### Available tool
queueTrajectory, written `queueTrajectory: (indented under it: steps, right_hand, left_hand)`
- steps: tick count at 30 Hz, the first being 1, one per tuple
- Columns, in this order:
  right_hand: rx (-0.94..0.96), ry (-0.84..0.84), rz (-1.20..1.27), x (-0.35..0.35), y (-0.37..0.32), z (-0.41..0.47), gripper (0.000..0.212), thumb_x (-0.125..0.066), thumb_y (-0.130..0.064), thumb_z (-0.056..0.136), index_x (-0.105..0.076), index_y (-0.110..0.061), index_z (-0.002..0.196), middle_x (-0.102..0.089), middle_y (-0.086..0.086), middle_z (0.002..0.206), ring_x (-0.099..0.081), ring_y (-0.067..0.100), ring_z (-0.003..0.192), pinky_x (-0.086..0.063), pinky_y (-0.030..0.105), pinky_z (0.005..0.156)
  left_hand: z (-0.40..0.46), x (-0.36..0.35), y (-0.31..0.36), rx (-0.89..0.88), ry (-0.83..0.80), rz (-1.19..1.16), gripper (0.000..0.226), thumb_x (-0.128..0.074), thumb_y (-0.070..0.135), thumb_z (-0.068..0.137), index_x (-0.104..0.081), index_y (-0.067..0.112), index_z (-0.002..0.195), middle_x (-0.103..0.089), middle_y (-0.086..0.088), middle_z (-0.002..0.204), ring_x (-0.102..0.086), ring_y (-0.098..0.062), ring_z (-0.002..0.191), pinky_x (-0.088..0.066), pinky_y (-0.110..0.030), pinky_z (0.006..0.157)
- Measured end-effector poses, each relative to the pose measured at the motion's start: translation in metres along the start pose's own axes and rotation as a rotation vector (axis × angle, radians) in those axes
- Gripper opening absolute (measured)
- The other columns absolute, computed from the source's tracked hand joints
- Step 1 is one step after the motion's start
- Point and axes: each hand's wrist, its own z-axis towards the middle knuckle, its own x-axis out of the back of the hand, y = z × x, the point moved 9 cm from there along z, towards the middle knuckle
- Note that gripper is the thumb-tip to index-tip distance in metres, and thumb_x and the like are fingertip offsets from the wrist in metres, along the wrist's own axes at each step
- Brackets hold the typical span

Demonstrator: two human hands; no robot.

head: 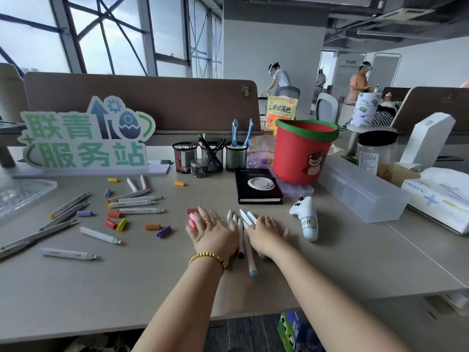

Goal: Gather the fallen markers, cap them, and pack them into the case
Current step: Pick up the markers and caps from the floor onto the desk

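A bundle of white markers [243,232] lies on the desk between my two hands. My left hand [212,231] lies flat with spread fingers against the bundle's left side, partly over pink caps [192,219]. My right hand [265,233] lies flat against its right side. More uncapped markers [137,201] lie scattered at the left, and others [68,254] sit nearer me. Loose coloured caps [163,231] are strewn among them. A clear plastic case [363,191] lies at the right of the desk. A clear tray [20,196] sits at the far left.
A black notebook [257,186], a red bucket [303,153] and a white game controller [305,219] stand behind and right of my hands. Mesh pen cups [210,157] and a green sign [83,138] line the back. Tissues [441,199] lie at the far right.
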Motion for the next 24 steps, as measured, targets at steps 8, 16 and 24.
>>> queueTrajectory:
  steps: [8,16,24]
  right_hand:
    - [0.149,0.253,0.018,0.038,-0.008,-0.021,0.035,-0.033,-0.028,0.098,-0.047,-0.013,0.127,-0.048,0.011,0.134,-0.044,0.031,0.123,-0.034,0.037,0.1]
    - [0.364,0.436,-0.183,0.037,-0.061,-0.084,0.025,-0.039,-0.015,0.095,-0.052,-0.008,0.115,-0.05,0.012,0.123,-0.045,0.032,0.115,-0.038,0.036,0.091]
    - [0.534,0.408,-0.2,-0.011,-0.129,-0.164,0.034,-0.04,-0.008,0.093,-0.046,-0.006,0.126,-0.047,0.013,0.127,-0.043,0.031,0.117,-0.037,0.038,0.094]
  left_hand:
    - [-0.015,0.043,0.002,-0.126,0.179,-0.043,0.044,-0.036,0.038,0.096,-0.04,0.009,0.129,-0.046,-0.016,0.132,-0.037,-0.033,0.124,-0.033,-0.041,0.099]
    - [-0.07,0.082,-0.039,-0.201,0.335,0.129,0.032,-0.038,0.026,0.095,-0.048,0.013,0.123,-0.052,-0.011,0.125,-0.047,-0.031,0.116,-0.039,-0.039,0.092]
    - [-0.146,0.117,-0.127,-0.113,0.397,0.224,0.029,-0.039,0.027,0.095,-0.049,0.012,0.119,-0.052,-0.01,0.126,-0.046,-0.029,0.119,-0.038,-0.039,0.093]
